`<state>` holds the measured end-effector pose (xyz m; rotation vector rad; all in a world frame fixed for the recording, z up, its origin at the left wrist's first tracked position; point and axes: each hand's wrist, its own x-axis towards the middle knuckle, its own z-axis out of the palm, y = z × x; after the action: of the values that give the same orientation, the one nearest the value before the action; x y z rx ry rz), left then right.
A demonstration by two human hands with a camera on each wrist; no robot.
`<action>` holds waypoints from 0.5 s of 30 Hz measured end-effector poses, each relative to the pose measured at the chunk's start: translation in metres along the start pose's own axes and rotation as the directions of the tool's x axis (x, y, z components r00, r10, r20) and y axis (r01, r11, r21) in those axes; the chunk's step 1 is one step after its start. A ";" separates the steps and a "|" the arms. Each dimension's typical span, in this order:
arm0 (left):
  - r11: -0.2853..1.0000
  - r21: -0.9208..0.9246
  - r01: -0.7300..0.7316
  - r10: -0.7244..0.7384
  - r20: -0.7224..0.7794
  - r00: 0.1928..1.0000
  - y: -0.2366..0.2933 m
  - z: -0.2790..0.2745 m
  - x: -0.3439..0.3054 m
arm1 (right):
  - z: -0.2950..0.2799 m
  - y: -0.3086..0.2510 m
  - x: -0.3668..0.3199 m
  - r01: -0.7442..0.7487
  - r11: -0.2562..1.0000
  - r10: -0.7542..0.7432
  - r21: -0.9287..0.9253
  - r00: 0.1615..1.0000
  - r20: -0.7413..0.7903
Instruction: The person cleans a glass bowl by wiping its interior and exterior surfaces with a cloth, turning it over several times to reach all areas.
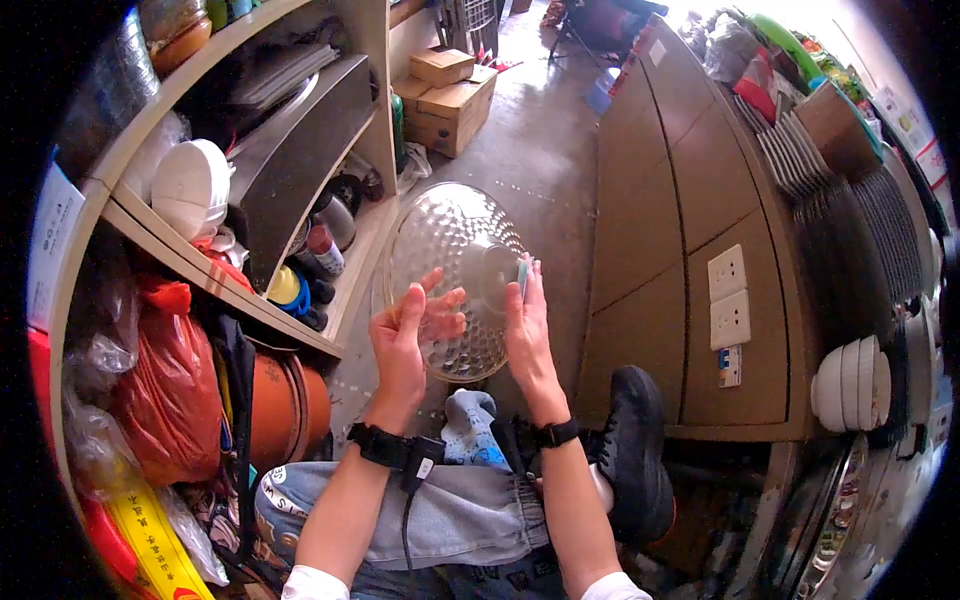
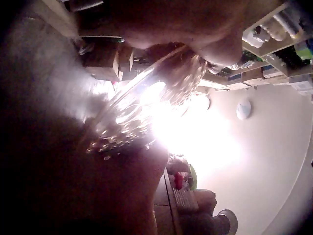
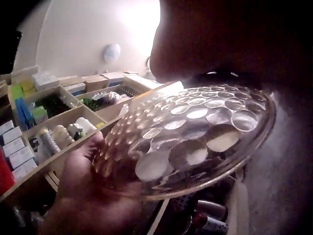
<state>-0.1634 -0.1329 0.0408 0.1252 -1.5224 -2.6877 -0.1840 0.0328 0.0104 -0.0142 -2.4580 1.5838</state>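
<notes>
A clear glass dish (image 1: 455, 240) with round dimples hangs tilted in front of the person's knees, both hands at its near side. The left hand (image 1: 405, 335) holds it from the left, thumb raised and fingers spread against the dimpled glass. On the right side, the right hand (image 1: 530, 335) grips the edge, with a thin pale blue strip (image 1: 523, 278) showing between thumb and fingers. In the right wrist view the left hand (image 3: 88, 186) cups the dish (image 3: 195, 132) beside its rim. Glare crosses the dish (image 2: 142, 112) in the left wrist view.
A wooden shelf unit (image 1: 365, 260) with stacked white containers (image 1: 190, 190) stands left. Right is a brown cabinet (image 1: 640, 260) bearing white bowls (image 1: 850, 385) and dark stacked plates (image 1: 845, 260). Cardboard boxes (image 1: 450, 105) sit on the floor ahead. A red bag (image 1: 170, 380) lies at lower left.
</notes>
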 end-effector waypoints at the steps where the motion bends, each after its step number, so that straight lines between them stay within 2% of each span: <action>1: 0.999 0.029 -0.017 0.018 -0.021 1.000 0.001 0.001 0.000 | 0.001 -0.005 -0.002 -0.030 0.999 0.030 0.011 0.999 0.013; 5: 0.996 0.044 -0.083 0.087 -0.099 0.991 -0.009 -0.007 0.006 | 0.007 -0.006 -0.006 0.014 0.998 -0.022 0.067 0.992 0.120; 10: 0.997 0.010 -0.081 0.082 -0.128 0.988 -0.005 -0.005 0.008 | 0.022 -0.011 -0.016 0.146 0.989 -0.142 0.006 0.953 0.269; 15: 0.996 0.032 -0.084 0.087 -0.096 0.992 -0.005 -0.001 0.007 | 0.029 -0.013 -0.023 0.209 0.978 -0.208 0.029 0.936 0.285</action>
<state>-0.1705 -0.1320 0.0353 0.1844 -1.5019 -2.5561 -0.1659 -0.0016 0.0071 0.4941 -2.5652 1.5851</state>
